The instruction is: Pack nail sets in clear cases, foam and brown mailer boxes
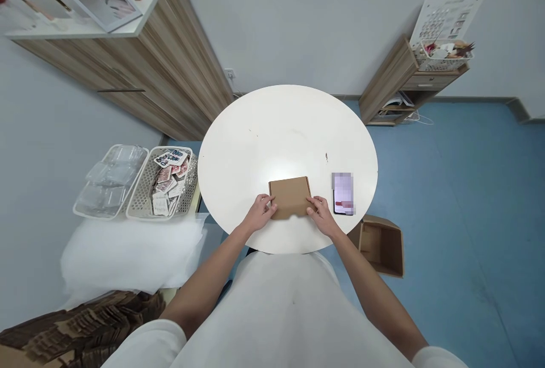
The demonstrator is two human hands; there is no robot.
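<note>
A flat brown cardboard box (290, 196) lies closed on the round white table (289, 124), close to the edge by my body. My left hand (259, 212) grips its left side, thumb and fingers at the near corner. On the opposite side, my right hand (322, 214) holds the right edge with its fingertips. A phone (343, 193) with a lit, partly blurred screen lies on the table to the right of my right hand.
Left of the table are a basket of printed cards (138, 204), a basket of clear packages (80, 212) and white wrapping sheets (131, 254). An open carton (398, 249) stands on the floor at right. Cabinets stand behind.
</note>
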